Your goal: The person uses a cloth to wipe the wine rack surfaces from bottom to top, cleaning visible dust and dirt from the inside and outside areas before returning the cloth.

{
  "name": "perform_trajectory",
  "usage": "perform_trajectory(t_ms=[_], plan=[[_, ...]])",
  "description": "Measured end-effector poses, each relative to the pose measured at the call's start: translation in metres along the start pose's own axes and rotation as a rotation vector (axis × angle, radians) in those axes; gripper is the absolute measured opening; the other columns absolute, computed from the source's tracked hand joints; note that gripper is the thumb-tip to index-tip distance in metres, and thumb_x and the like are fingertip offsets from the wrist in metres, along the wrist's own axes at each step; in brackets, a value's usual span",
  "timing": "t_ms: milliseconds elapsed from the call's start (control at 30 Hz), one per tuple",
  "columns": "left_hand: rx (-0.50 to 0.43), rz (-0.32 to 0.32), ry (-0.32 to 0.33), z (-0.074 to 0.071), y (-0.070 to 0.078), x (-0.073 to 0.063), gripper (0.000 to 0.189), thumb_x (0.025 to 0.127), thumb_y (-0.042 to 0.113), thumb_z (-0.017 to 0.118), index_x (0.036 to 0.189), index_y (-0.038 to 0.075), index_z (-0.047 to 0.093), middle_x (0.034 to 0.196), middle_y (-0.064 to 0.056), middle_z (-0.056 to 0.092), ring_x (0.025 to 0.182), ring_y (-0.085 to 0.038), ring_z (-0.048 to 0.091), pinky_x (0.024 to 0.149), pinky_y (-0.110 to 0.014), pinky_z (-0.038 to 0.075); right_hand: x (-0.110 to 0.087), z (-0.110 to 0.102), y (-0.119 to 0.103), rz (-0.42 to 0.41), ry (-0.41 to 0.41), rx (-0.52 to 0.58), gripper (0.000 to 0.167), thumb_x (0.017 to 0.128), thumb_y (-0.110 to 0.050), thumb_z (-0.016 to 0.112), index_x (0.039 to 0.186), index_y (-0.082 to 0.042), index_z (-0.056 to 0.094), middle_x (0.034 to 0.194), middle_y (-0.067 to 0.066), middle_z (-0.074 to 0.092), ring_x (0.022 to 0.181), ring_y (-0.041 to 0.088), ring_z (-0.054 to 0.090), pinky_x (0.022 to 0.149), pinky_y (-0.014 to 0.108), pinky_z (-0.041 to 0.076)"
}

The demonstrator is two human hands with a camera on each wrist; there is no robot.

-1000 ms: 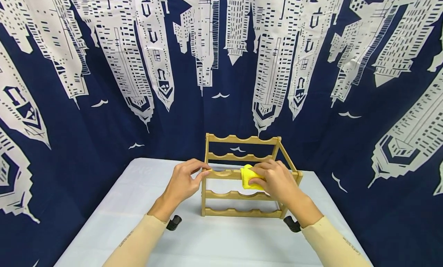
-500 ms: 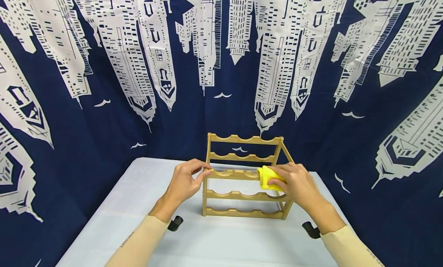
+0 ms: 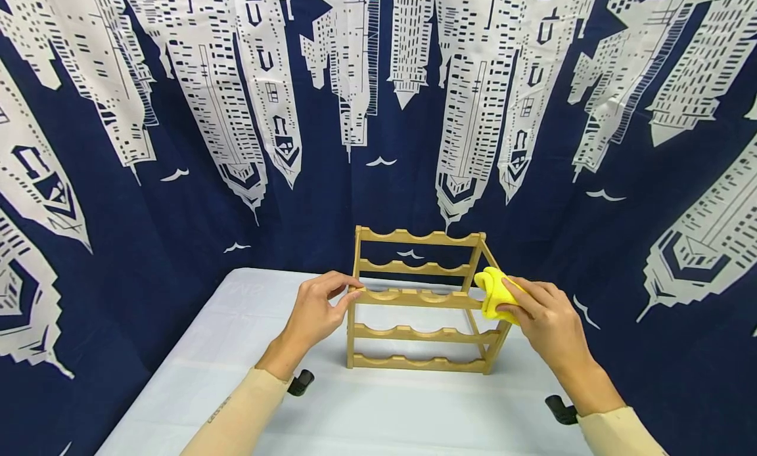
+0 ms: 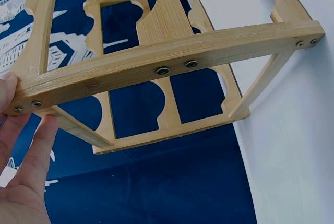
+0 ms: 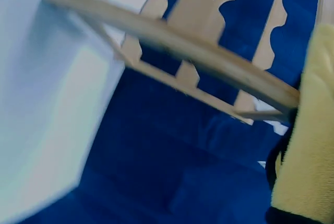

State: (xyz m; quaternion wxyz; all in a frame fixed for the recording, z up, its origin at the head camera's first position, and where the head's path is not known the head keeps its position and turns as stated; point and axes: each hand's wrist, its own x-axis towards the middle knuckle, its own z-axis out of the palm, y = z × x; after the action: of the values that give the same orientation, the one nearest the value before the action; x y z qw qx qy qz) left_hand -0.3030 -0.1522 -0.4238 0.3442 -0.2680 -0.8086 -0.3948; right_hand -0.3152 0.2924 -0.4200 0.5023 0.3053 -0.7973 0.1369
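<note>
A light wooden wine rack [image 3: 426, 334] with scalloped rails stands on the white table. My left hand [image 3: 319, 315] grips its top front left corner; in the left wrist view the thumb and fingertips [image 4: 47, 125] lie on opposite sides of that wooden corner. In my right hand [image 3: 552, 324] is a bunched yellow cloth [image 3: 493, 292], pressed to the top right front corner of the rack. The cloth [image 5: 308, 140] fills the right edge of the right wrist view, hiding the fingers there. Dark trim shows along the cloth's edge.
The white-covered table [image 3: 378, 410] extends in front and to the left of the rack. A navy curtain [image 3: 319, 226] printed with white buildings hangs close behind the table. Black camera mounts [image 3: 562, 410] stick out below both wrists.
My right hand has slid rightward with the yellow cloth, from the middle of the top front rail to its right end. My left hand has kept its place on the left corner.
</note>
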Motion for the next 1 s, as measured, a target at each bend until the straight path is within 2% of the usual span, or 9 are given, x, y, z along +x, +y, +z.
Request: perform_trajectory(t_ms=[33, 100, 200, 267, 333, 467, 600, 800, 1000], plan=[[-0.002, -0.003, -0.001, 0.000, 0.000, 0.000, 0.012, 0.100, 0.005, 0.092, 0.111, 0.011, 0.088, 0.106, -0.004, 0.088, 0.100, -0.023, 0.082, 0.093, -0.052, 0.075, -0.005, 0.002, -0.001, 0.062, 0.043, 0.024, 0.060, 0.109, -0.053, 0.066, 0.135, -0.002, 0.085, 0.126, 0.020, 0.086, 0.106, 0.042, 0.078, 0.109, 0.018, 0.060], [-0.004, -0.009, -0.002, 0.000, 0.001, 0.000, 0.012, 0.100, 0.005, 0.091, 0.111, 0.011, 0.088, 0.106, -0.005, 0.088, 0.099, -0.023, 0.082, 0.093, -0.053, 0.075, -0.015, 0.006, -0.003, 0.203, 0.130, 0.089, 0.053, 0.102, -0.042, 0.082, 0.136, -0.001, 0.085, 0.127, 0.023, 0.086, 0.115, 0.026, 0.082, 0.114, 0.002, 0.048], [-0.010, -0.019, -0.006, 0.001, 0.001, -0.001, 0.012, 0.100, 0.005, 0.091, 0.111, 0.011, 0.088, 0.106, -0.005, 0.088, 0.100, -0.025, 0.083, 0.093, -0.053, 0.075, -0.026, 0.011, -0.008, 0.387, 0.260, 0.172, 0.052, 0.088, -0.014, 0.102, 0.135, 0.000, 0.085, 0.124, 0.027, 0.086, 0.121, -0.005, 0.077, 0.111, -0.002, 0.046], [-0.016, -0.026, -0.009, 0.001, 0.002, -0.002, 0.012, 0.101, 0.005, 0.091, 0.111, 0.011, 0.088, 0.106, -0.005, 0.087, 0.101, -0.026, 0.083, 0.093, -0.052, 0.075, -0.032, 0.011, -0.011, 0.494, 0.318, 0.207, 0.061, 0.080, 0.002, 0.104, 0.138, -0.002, 0.084, 0.123, 0.028, 0.086, 0.119, -0.021, 0.068, 0.106, -0.001, 0.050], [-0.021, -0.032, -0.011, 0.000, 0.002, -0.002, 0.013, 0.101, 0.005, 0.091, 0.111, 0.012, 0.088, 0.106, -0.005, 0.087, 0.102, -0.026, 0.083, 0.094, -0.051, 0.075, -0.037, 0.010, -0.011, 0.585, 0.364, 0.226, 0.065, 0.081, 0.009, 0.102, 0.141, -0.006, 0.084, 0.125, 0.019, 0.088, 0.112, -0.022, 0.069, 0.103, 0.000, 0.053], [-0.018, -0.044, -0.012, -0.001, 0.001, -0.001, 0.013, 0.102, 0.007, 0.091, 0.112, 0.014, 0.088, 0.106, -0.003, 0.086, 0.101, -0.023, 0.082, 0.093, -0.047, 0.075, -0.042, 0.007, -0.007, 0.728, 0.406, 0.217, 0.057, 0.091, 0.005, 0.097, 0.144, -0.008, 0.082, 0.124, -0.025, 0.080, 0.103, -0.021, 0.069, 0.096, 0.000, 0.054], [-0.009, -0.057, -0.013, -0.001, 0.001, 0.001, 0.013, 0.102, 0.009, 0.091, 0.112, 0.017, 0.088, 0.104, -0.001, 0.086, 0.098, -0.021, 0.078, 0.093, -0.046, 0.075, -0.046, 0.005, 0.000, 0.821, 0.357, 0.185, 0.038, 0.098, -0.006, 0.094, 0.135, -0.003, 0.085, 0.113, -0.050, 0.065, 0.097, -0.023, 0.065, 0.088, -0.002, 0.050], [-0.010, -0.060, -0.013, 0.000, 0.000, 0.001, 0.012, 0.103, 0.009, 0.091, 0.111, 0.017, 0.088, 0.104, -0.001, 0.086, 0.098, -0.021, 0.078, 0.093, -0.048, 0.075, -0.051, 0.004, 0.004, 0.990, 0.183, 0.337, 0.034, 0.108, -0.023, 0.087, 0.135, -0.002, 0.084, 0.108, -0.046, 0.069, 0.095, -0.024, 0.068, 0.086, -0.003, 0.053], [-0.014, -0.061, -0.015, 0.001, 0.001, 0.000, 0.012, 0.103, 0.009, 0.091, 0.111, 0.017, 0.087, 0.105, -0.001, 0.086, 0.100, -0.021, 0.080, 0.093, -0.048, 0.075, -0.059, 0.004, 0.002, 1.084, 0.264, 0.671, 0.033, 0.113, -0.004, 0.074, 0.139, 0.016, 0.073, 0.119, -0.026, 0.081, 0.113, -0.007, 0.076, 0.099, 0.003, 0.057]])
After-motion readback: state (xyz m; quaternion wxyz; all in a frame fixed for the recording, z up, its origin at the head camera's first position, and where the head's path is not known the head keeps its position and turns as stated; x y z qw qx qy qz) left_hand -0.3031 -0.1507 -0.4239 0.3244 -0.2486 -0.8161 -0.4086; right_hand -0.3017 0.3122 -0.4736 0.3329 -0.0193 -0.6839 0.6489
